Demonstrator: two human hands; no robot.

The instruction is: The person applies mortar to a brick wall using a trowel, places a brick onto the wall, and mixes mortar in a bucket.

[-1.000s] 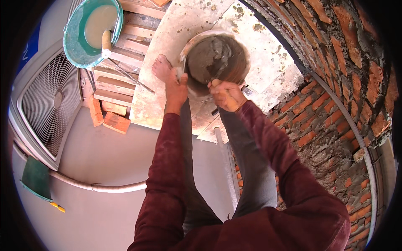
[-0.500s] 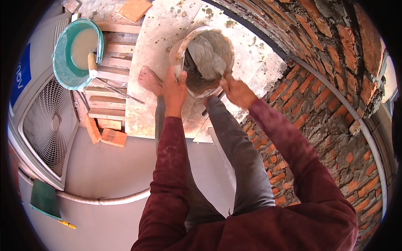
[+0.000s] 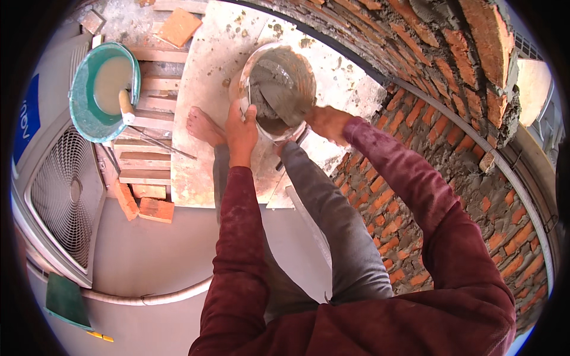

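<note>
Wet grey mortar (image 3: 265, 76) lies inside a round, smeared bucket (image 3: 236, 89) between my feet on the pale board. My left hand (image 3: 240, 135) is closed on the bucket's near left rim, thumb uppermost. At the opposite side, my right hand (image 3: 328, 124) is closed around the handle of a trowel (image 3: 290, 104), and its fingers cover that handle. The mortar-coated blade reaches into the bucket and is smeared by motion. Part of the bucket's inside is hidden behind the blade.
A teal bucket (image 3: 75, 101) of cloudy liquid, with a brush (image 3: 126, 105) at its rim, stands left on wooden slats (image 3: 145, 160). Loose bricks (image 3: 156, 210) lie nearby. A fan unit (image 3: 74, 190) is at far left; a brick wall (image 3: 392, 207) rises at right.
The trowel has swung through the mortar and its blade now sits lower, toward the bucket's near right side. My right hand moved slightly left. My left hand keeps its hold on the rim.
</note>
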